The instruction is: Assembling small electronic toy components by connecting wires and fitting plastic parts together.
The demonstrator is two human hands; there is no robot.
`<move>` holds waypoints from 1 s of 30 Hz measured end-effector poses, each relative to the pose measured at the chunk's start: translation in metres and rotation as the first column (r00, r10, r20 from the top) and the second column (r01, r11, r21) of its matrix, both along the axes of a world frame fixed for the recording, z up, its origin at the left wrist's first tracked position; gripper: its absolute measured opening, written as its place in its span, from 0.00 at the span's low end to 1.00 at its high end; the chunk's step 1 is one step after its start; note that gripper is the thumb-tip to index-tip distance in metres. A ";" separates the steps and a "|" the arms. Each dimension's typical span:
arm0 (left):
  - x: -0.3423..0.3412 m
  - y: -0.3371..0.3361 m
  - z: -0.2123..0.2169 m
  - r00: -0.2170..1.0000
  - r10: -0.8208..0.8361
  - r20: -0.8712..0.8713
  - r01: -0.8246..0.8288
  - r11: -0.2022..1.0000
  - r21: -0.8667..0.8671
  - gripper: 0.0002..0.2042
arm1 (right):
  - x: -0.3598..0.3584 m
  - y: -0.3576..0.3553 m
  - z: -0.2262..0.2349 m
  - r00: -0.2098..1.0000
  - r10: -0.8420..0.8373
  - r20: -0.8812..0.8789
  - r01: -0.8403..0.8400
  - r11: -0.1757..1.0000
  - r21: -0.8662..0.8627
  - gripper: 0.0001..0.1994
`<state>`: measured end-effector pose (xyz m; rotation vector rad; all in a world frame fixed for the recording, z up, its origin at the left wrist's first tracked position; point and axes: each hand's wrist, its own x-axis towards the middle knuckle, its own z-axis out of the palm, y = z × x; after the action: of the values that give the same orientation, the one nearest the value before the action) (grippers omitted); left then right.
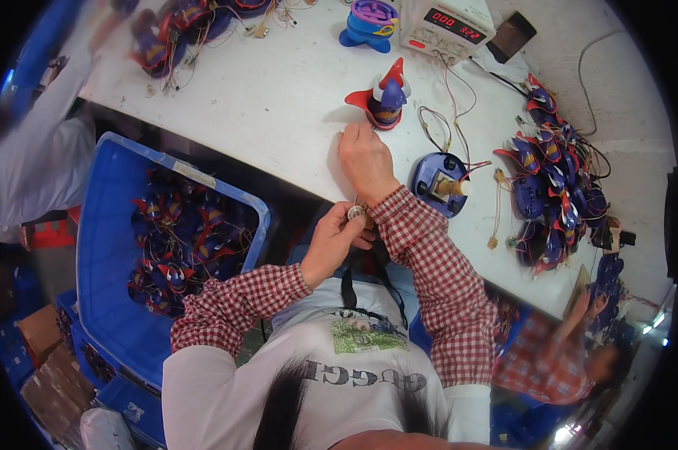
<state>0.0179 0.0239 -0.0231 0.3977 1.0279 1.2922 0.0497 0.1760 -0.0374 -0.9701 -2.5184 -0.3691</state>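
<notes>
While hands (pixel 365 154) are by white table (pixel 271 112), blue bin (pixel 102 247) stands alongside.

My white bench (pixel 256 105) stands against a pale wall (pixel 624 94) beyond its right edge. Off the left end of its near edge I see a red stool (pixel 51 234); bright lights (pixel 658 324) shine past its near right corner.
</notes>
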 end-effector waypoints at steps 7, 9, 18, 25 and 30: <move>0.008 0.000 -0.004 0.998 0.053 -0.022 -0.053 0.998 0.018 0.09 | -0.002 0.000 0.000 1.000 -0.021 -0.022 0.021 1.000 -0.014 0.06; 0.009 0.000 -0.005 0.996 0.085 -0.018 -0.085 0.996 0.032 0.09 | -0.004 0.000 0.001 0.999 -0.017 -0.036 0.016 0.999 -0.036 0.05; 0.010 0.003 -0.005 0.991 0.125 -0.039 -0.124 0.992 0.027 0.08 | -0.005 -0.001 0.004 0.997 -0.003 -0.079 -0.005 0.996 -0.092 0.08; 0.007 0.004 0.001 0.991 0.104 -0.080 -0.106 0.994 -0.021 0.08 | -0.002 -0.006 0.017 0.991 -0.028 -0.133 -0.004 0.971 -0.237 0.13; -0.001 0.001 0.004 0.990 0.119 -0.076 -0.122 0.992 -0.029 0.08 | 0.011 -0.014 0.031 0.985 -0.020 -0.169 -0.045 0.929 -0.368 0.15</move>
<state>0.0171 0.0254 -0.0193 0.3645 1.1495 1.3745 0.0607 0.1618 -0.0063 -1.0691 -2.4800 0.1997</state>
